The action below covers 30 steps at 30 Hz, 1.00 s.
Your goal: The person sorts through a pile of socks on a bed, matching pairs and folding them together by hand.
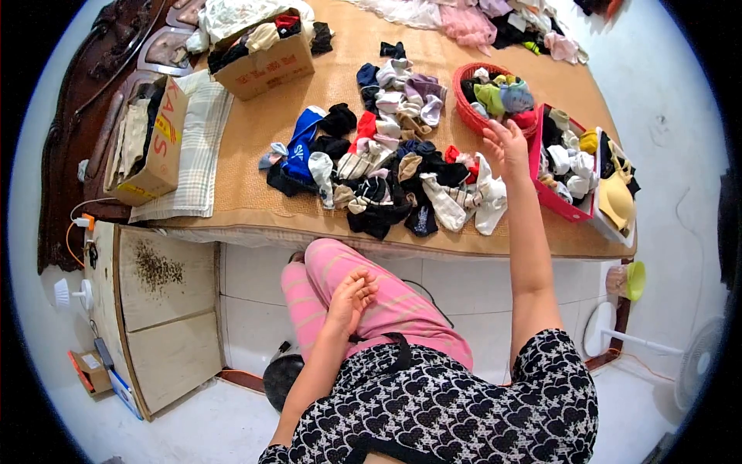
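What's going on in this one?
A seated person has the right hand out at the near side of a red basket filled with clothing items; contact is unclear. The left hand, seemingly empty, is above the lap. Loose socks lie heaped on the woven mat, left of a pink box.

One cardboard box (165, 141) reads “KA…S” in red letters.
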{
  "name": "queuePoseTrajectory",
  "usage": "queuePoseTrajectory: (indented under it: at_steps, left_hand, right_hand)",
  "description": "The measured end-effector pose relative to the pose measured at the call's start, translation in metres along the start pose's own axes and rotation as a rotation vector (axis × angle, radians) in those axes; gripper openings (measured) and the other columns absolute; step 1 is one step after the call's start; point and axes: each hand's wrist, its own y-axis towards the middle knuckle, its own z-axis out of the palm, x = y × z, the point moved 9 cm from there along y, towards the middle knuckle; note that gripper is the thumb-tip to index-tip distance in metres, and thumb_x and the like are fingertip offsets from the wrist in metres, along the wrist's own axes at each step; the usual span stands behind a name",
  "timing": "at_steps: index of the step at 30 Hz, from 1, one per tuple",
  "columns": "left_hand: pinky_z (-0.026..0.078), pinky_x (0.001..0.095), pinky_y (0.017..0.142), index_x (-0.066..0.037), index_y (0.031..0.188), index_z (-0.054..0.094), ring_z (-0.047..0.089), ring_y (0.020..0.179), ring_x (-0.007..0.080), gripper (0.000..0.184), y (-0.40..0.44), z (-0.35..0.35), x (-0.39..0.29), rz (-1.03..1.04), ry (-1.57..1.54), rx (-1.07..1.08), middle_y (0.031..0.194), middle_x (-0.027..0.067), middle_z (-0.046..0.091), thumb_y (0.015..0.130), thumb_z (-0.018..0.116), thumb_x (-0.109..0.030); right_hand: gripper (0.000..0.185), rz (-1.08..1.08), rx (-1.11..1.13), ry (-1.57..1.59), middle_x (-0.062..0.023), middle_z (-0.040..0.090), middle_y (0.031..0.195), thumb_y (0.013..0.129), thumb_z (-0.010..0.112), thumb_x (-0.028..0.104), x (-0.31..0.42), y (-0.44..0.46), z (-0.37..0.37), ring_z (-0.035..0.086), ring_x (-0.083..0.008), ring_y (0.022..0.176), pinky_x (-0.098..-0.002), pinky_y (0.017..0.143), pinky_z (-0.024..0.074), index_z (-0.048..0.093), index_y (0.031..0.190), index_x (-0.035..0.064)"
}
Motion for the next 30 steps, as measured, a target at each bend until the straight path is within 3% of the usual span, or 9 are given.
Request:
queuePoseTrajectory:
  at_steps: [4,6,8,12,16,17,22,26,30]
  left_hand:
    - [0.050,0.0273,0.073,-0.010,0.112,0.053,0.062,0.083,0.0145,0.020,0.008,-0.004,0.003,-0.003,-0.001,-0.012,0.099,0.0042,0.062,0.093,0.049,-0.014]
    - [0.051,0.0269,0.070,-0.010,0.112,0.053,0.063,0.080,0.0141,0.020,0.010,-0.006,0.004,-0.030,0.020,-0.011,0.097,0.0047,0.062,0.094,0.049,-0.014]
    - [0.052,0.0270,0.069,-0.009,0.113,0.053,0.063,0.079,0.0142,0.020,0.011,-0.008,0.002,-0.042,0.015,-0.025,0.096,0.0052,0.063,0.094,0.048,-0.014]
    - [0.054,0.0280,0.064,-0.009,0.114,0.052,0.064,0.074,0.0148,0.020,0.010,-0.013,0.000,-0.071,-0.001,-0.064,0.093,0.0070,0.063,0.094,0.047,-0.013]
    - [0.054,0.0272,0.062,-0.009,0.113,0.051,0.065,0.073,0.0148,0.020,0.016,-0.015,0.004,-0.072,-0.023,-0.045,0.091,0.0079,0.064,0.094,0.047,-0.014]
    - [0.054,0.0266,0.060,-0.008,0.113,0.051,0.065,0.072,0.0147,0.020,0.016,-0.014,0.003,-0.073,-0.014,-0.047,0.091,0.0083,0.064,0.094,0.047,-0.014]
    - [0.053,0.0255,0.055,-0.008,0.112,0.050,0.064,0.067,0.0145,0.019,0.025,-0.023,0.005,-0.084,-0.007,-0.061,0.087,0.0089,0.065,0.094,0.047,-0.014]
    - [0.052,0.0249,0.049,-0.008,0.112,0.050,0.064,0.061,0.0149,0.019,0.028,-0.022,0.004,-0.115,0.008,-0.029,0.085,0.0094,0.066,0.094,0.046,-0.014]
    - [0.052,0.0255,0.049,-0.007,0.113,0.049,0.064,0.060,0.0155,0.020,0.024,-0.018,-0.001,-0.119,-0.015,0.024,0.084,0.0094,0.066,0.095,0.045,-0.014]
  right_hand:
    - [0.038,-0.030,0.234,-0.677,-0.0088,0.062,0.098,0.077,0.068,0.011,-0.067,-0.011,0.001,0.062,-0.0206,0.081,-0.0324,0.069,0.0502,0.059,0.113,0.0020]
    - [0.024,-0.604,0.374,-1.166,-0.0076,0.063,0.095,0.072,0.070,0.009,-0.072,-0.049,0.024,0.061,-0.0234,0.084,-0.0337,0.071,0.0493,0.066,0.096,0.0090]
    - [0.027,-0.686,0.230,-1.612,-0.0107,0.063,0.091,0.071,0.066,0.010,-0.075,-0.082,0.030,0.057,-0.0287,0.093,-0.0431,0.078,0.0454,0.066,0.098,0.0115]
    - [0.014,-0.365,0.071,-1.963,-0.0099,0.064,0.090,0.074,0.061,0.015,-0.108,-0.061,-0.011,0.056,-0.0278,0.093,-0.0487,0.082,0.0376,0.065,0.087,0.0111]
    - [0.007,-0.422,0.188,-1.869,-0.0121,0.063,0.085,0.077,0.059,0.014,-0.082,-0.061,-0.001,0.058,-0.0321,0.084,-0.0483,0.082,0.0363,0.063,0.077,0.0076]
    - [0.006,-0.706,0.078,-1.640,-0.0133,0.061,0.082,0.077,0.060,0.011,-0.055,-0.073,0.013,0.056,-0.0332,0.083,-0.0456,0.079,0.0386,0.060,0.080,0.0059]
    - [0.016,-0.876,-0.148,-1.134,-0.0135,0.056,0.079,0.081,0.064,0.009,0.013,-0.103,0.071,0.054,-0.0313,0.077,-0.0382,0.070,0.0432,0.052,0.090,0.0041]
    - [0.020,-0.298,0.345,-0.758,-0.0172,0.063,0.078,0.086,0.062,0.016,-0.056,-0.085,0.137,0.063,-0.0336,0.075,-0.0411,0.068,0.0487,0.053,0.099,0.0041]
    - [0.044,-0.270,0.515,-1.182,-0.0201,0.065,0.090,0.081,0.066,0.029,-0.140,-0.083,0.200,0.064,-0.0354,0.087,-0.0448,0.075,0.0489,0.052,0.117,0.0091]
